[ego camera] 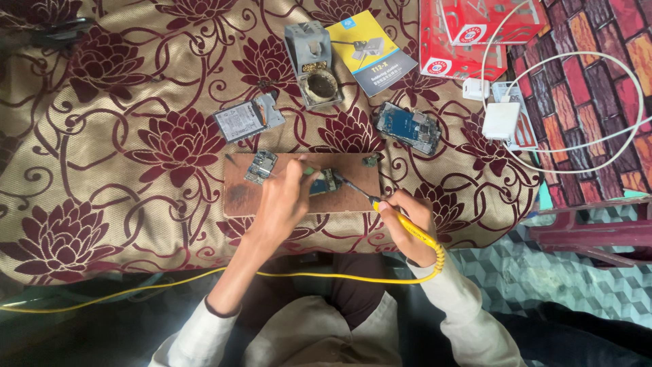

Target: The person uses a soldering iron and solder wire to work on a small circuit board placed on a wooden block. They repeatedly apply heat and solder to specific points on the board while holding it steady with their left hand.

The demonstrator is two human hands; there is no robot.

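pale sleeves and dark trousers of the person fill the bottom edge, nearest the camera. from there a yellow cable runs left across the lap and curls up to the right hand. right hand: fingers closed around the yellow handle of a soldering iron, held like a pen, its dark metal tip slanting up and left to a small circuit board. left hand: fingers pinched narrow on a thin green-tipped tool, whose end rests at the same circuit board. this board lies near the middle of a brown wooden board, which sits on a gold cloth patterned with dark red flowers. on the wooden board, left of the left hand, lies a second circuit board; a small component sits at its upper right corner. beyond the wooden board: a phone battery at left, a grey iron stand with a round sponge well at centre, a yellow and blue booklet just beside the stand, and an opened phone body at right. further right, a red box, a white charger and its looping white cable lie over a brick-patterned surface.
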